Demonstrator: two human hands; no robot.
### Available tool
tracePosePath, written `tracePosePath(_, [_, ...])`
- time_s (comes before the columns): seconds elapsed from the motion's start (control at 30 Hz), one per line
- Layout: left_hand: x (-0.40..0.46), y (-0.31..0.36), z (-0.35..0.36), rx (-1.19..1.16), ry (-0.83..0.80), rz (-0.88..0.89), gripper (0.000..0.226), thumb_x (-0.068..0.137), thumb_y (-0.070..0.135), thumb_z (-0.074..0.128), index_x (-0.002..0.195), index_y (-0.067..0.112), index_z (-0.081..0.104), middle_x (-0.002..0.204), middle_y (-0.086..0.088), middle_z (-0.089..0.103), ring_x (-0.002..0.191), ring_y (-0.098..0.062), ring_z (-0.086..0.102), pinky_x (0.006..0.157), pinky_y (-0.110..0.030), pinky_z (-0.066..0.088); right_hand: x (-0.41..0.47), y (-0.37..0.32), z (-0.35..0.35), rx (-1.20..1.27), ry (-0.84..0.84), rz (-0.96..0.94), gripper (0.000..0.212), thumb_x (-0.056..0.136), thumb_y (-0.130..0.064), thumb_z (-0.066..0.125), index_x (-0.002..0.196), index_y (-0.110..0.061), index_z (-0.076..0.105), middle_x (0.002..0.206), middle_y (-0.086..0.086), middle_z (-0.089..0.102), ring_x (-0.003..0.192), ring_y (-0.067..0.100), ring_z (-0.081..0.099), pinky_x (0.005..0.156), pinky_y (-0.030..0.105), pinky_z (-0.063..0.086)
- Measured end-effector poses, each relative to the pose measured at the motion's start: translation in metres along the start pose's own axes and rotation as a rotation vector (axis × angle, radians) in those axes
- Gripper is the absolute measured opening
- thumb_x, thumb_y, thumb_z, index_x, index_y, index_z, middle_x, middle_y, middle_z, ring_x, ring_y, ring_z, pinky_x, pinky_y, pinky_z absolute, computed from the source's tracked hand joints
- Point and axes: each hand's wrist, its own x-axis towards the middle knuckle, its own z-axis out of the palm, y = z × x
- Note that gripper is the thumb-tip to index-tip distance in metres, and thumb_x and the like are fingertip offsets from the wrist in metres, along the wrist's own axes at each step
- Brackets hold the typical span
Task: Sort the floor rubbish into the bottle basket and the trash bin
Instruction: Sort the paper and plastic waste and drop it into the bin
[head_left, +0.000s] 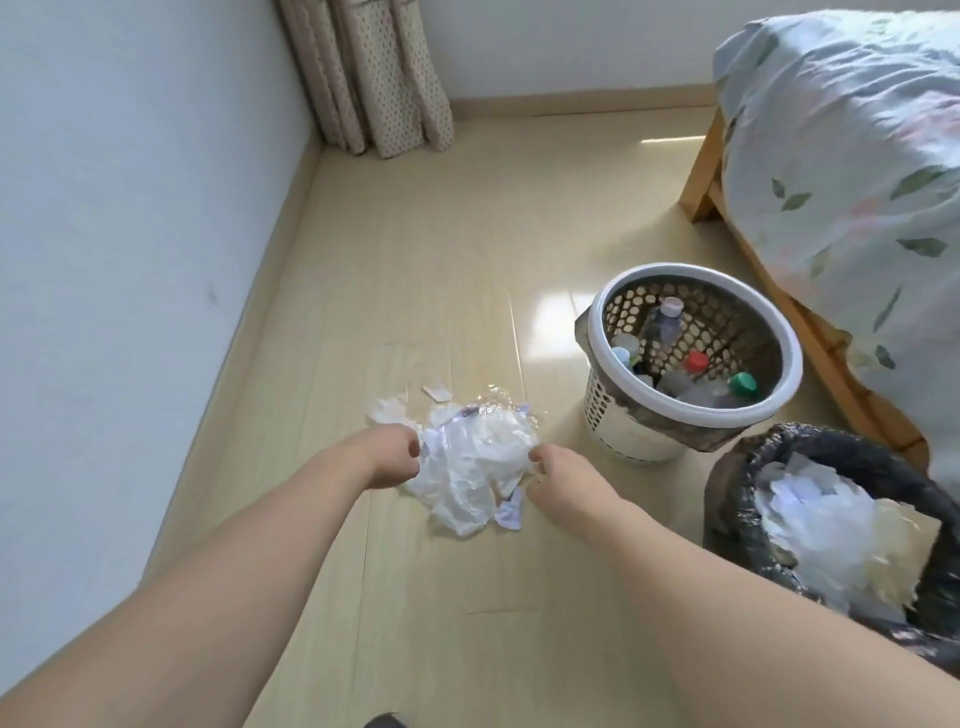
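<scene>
Both hands down at the last heap of floor rubbish (470, 470), a crumpled wad of thin white plastic and paper lying on the pale floor (415, 260) well to the left of the bottle basket (693, 358). Left hand (389, 460) at the heap's far-from-basket edge, fingers curled in and apparently pinching a fold of plastic, though the fingertips are tucked out of sight. Right hand (558, 480) at the edge nearer the basket, fingers bent downward against the wad; whether actually gripping or only touching, cannot tell. Small loose scraps (436, 392) just beyond the heap, farther from the camera, not held by either hand. Basket already holding several capped bottles (696, 374); trash bin (737, 499) with its dark liner just in front of the basket, touching or nearly so, already piled high with similar white waste. Likely step: gathering the wad for a lift across to the bin. Risks from here: slippery, springy film sliding out of a loose two-sided hold and shedding bits mid-carry; the small scraps left behind; the heaped bin spilling over when more is pressed on top; light pieces drifting into the basket, so close alongside the bin.
</scene>
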Motion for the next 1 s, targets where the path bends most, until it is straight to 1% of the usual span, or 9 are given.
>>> tracePosePath(0.07, [0.021, -0.02, 0.03, -0.071, -0.049, -0.004, 0.017, 0.088, 0.017, 0.048, 0.098, 0.014, 0.061, 0.107, -0.006, 0.064, 0.105, -0.027, 0.061, 0.082, -0.031, 0.047, 0.027, -0.001, 0.025, -0.034, -0.024, 0.034, 0.046, 0.089, -0.01, 0.041, 0.135, -0.014, 0.048, 0.13, 0.005, 0.054, 0.116, 0.023, 0.053, 0.092, 0.031, 0.046])
tracePosePath(0.17, [0.052, -0.048, 0.075, -0.161, -0.102, -0.029, 0.031, 0.089, 0.019, 0.047, 0.117, 0.018, 0.06, 0.122, -0.002, 0.057, 0.106, -0.02, 0.057, 0.086, -0.03, 0.046, 0.064, -0.002, 0.063, -0.04, -0.074, 0.097, 0.033, 0.088, -0.007, 0.043, 0.118, -0.009, 0.056, 0.119, 0.008, 0.058, 0.103, 0.025, 0.057, 0.081, 0.032, 0.05])
tracePosePath(0.3, [0.092, -0.079, 0.12, -0.274, -0.107, -0.024, 0.041, 0.083, 0.023, 0.048, 0.124, 0.027, 0.055, 0.134, 0.002, 0.049, 0.114, -0.016, 0.053, 0.097, -0.031, 0.045, 0.112, 0.003, 0.115, 0.001, -0.093, 0.175, 0.012, 0.082, -0.008, 0.046, 0.082, -0.019, 0.05, 0.097, 0.007, 0.056, 0.083, 0.026, 0.051, 0.054, 0.025, 0.037])
tracePosePath(0.47, [0.124, -0.093, 0.141, -0.264, 0.124, -0.028, 0.04, 0.093, 0.021, 0.047, 0.132, 0.024, 0.055, 0.145, 0.004, 0.039, 0.131, -0.02, 0.039, 0.107, -0.034, 0.036, 0.161, 0.012, 0.156, -0.126, -0.022, 0.302, 0.029, 0.088, -0.02, 0.049, 0.113, -0.014, 0.06, 0.128, 0.013, 0.049, 0.114, 0.032, 0.052, 0.085, 0.033, 0.046])
tracePosePath(0.6, [0.129, -0.104, 0.162, -0.24, 0.328, -0.105, 0.022, 0.093, 0.023, 0.048, 0.107, 0.026, 0.064, 0.149, 0.005, 0.037, 0.136, -0.022, 0.028, 0.109, -0.035, 0.031, 0.174, 0.013, 0.173, -0.17, -0.017, 0.355, 0.036, 0.089, -0.017, 0.048, 0.124, -0.014, 0.057, 0.138, 0.013, 0.039, 0.123, 0.034, 0.046, 0.093, 0.036, 0.044])
tracePosePath(0.7, [0.13, -0.118, 0.182, -0.24, 0.338, -0.106, 0.019, 0.091, 0.02, 0.047, 0.097, 0.026, 0.064, 0.155, 0.003, 0.032, 0.143, -0.024, 0.02, 0.116, -0.037, 0.024, 0.175, 0.017, 0.178, -0.138, -0.037, 0.29, 0.033, 0.085, -0.012, 0.043, 0.113, -0.015, 0.062, 0.123, 0.013, 0.052, 0.115, 0.035, 0.051, 0.087, 0.035, 0.048])
tracePosePath(0.8, [0.136, -0.124, 0.191, -0.22, 0.29, -0.117, 0.03, 0.092, 0.017, 0.046, 0.117, 0.025, 0.061, 0.157, 0.005, 0.031, 0.146, -0.022, 0.019, 0.119, -0.035, 0.015, 0.169, 0.023, 0.172, -0.046, -0.062, 0.224, 0.011, 0.083, -0.015, 0.042, 0.081, -0.018, 0.052, 0.101, 0.01, 0.06, 0.091, 0.03, 0.056, 0.065, 0.03, 0.042])
tracePosePath(0.9, [0.137, -0.121, 0.193, -0.154, 0.306, -0.163, 0.049, 0.092, 0.016, 0.044, 0.141, 0.023, 0.045, 0.154, 0.006, 0.034, 0.143, -0.016, 0.026, 0.119, -0.034, 0.01, 0.156, 0.024, 0.163, 0.053, -0.106, 0.165, 0.025, 0.091, -0.016, 0.039, 0.066, -0.018, 0.036, 0.073, 0.001, 0.048, 0.063, 0.019, 0.042, 0.051, 0.029, 0.029])
tracePosePath(1.0, [0.13, -0.119, 0.193, -0.066, 0.275, -0.214, 0.053, 0.094, 0.018, 0.04, 0.146, 0.02, 0.037, 0.154, 0.007, 0.033, 0.142, -0.014, 0.028, 0.12, -0.036, 0.006, 0.144, 0.021, 0.148, 0.102, -0.121, 0.132, 0.03, 0.095, -0.021, 0.038, 0.066, -0.016, 0.035, 0.063, -0.003, 0.04, 0.054, 0.015, 0.034, 0.048, 0.029, 0.024])
